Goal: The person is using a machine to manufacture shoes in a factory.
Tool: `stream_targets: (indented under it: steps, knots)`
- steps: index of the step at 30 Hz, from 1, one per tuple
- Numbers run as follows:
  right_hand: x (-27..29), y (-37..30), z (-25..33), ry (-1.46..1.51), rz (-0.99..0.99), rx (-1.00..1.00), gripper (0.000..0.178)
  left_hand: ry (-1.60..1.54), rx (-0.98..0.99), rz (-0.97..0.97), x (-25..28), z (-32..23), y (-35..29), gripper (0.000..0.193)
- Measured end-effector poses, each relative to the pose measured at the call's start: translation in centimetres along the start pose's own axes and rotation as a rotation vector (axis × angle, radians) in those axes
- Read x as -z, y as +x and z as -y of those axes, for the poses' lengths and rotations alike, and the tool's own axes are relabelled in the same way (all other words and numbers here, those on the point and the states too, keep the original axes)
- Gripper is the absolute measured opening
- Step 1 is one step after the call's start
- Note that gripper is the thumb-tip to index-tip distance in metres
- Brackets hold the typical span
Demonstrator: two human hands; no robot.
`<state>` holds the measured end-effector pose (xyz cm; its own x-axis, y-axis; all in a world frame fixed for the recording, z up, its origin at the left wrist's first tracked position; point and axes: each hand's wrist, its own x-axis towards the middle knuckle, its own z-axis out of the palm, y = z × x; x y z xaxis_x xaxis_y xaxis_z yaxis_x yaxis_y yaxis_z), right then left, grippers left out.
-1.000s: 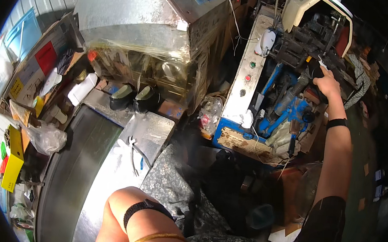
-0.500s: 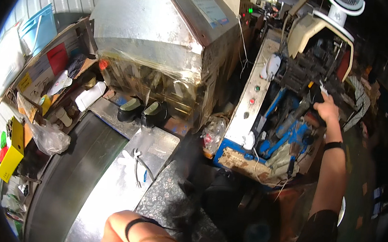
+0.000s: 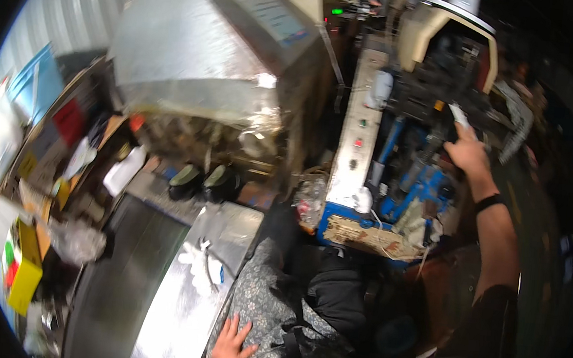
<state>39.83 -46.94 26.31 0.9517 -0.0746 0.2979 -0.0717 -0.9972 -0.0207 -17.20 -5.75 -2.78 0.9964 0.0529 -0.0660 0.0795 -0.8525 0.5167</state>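
Note:
My right hand (image 3: pixel 467 152) reaches up into a blue and cream machine (image 3: pixel 429 185). Its fingers pinch a small white piece (image 3: pixel 458 115) at the dark middle of the machine, and a black band sits on the wrist. My left hand (image 3: pixel 231 349) lies low in view, fingers spread flat on a grey patterned cloth (image 3: pixel 268 307) beside a shiny metal table (image 3: pixel 172 319). The picture is blurred.
A large metal hood (image 3: pixel 202 56) stands above two dark shoes (image 3: pixel 203 180). White scraps and scissors (image 3: pixel 203 264) lie on the metal table. A white control panel (image 3: pixel 356 144) with buttons runs along the machine's left. Cluttered shelves with boxes (image 3: pixel 41 178) fill the left side.
My left arm has dropped toward the lower edge, and its hand now shows spread on the cloth. My right hand stays at the machine, and the view has shifted.

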Motion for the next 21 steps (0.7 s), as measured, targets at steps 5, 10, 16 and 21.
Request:
stream_targets:
  steps: [5, 10, 16, 21]
  knots:
    - [-0.6, -2.4, -3.2, 0.329, 0.045, 0.039, 0.101, -0.072, -0.044, 0.097, 1.0, 1.0, -4.1, 0.063]
    - [-2.7, -7.7, -3.3, 0.421, -0.295, 0.033, 0.091, -0.060, -0.096, 0.123, 2.4, 0.5, -2.6, 0.063]
    - [-4.4, -18.1, -1.1, 0.572, -0.574, 0.338, 0.077, -0.511, -0.070, 0.066, 6.6, -5.8, 5.4, 0.077]
    - [-3.7, -31.8, 7.8, 1.098, -0.354, 0.633, 0.099, -1.181, -0.166, -0.137, 6.8, -11.7, 15.0, 0.077]
